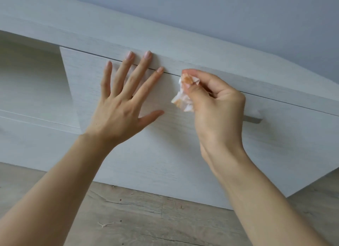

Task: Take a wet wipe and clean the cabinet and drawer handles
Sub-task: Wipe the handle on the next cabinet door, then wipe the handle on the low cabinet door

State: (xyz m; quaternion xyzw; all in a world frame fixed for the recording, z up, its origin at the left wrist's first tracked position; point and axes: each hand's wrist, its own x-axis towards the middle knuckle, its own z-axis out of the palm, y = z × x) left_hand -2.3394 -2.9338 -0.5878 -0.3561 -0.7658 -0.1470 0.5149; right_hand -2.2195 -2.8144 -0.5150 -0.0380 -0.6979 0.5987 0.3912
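My left hand (119, 106) lies flat with fingers spread against the white drawer front (165, 154) at centre frame, fingertips reaching its top seam. My right hand (216, 109), just right of it, pinches a crumpled wet wipe (183, 98), stained orange, between thumb and fingers. The grey handle (252, 119) shows past my right hand, at right.

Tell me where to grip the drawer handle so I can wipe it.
Pinch the handle at its free right end, coming from the front and below with the wipe in the right hand. It is a straight bar standing off the drawer front; that hand hides its left part.
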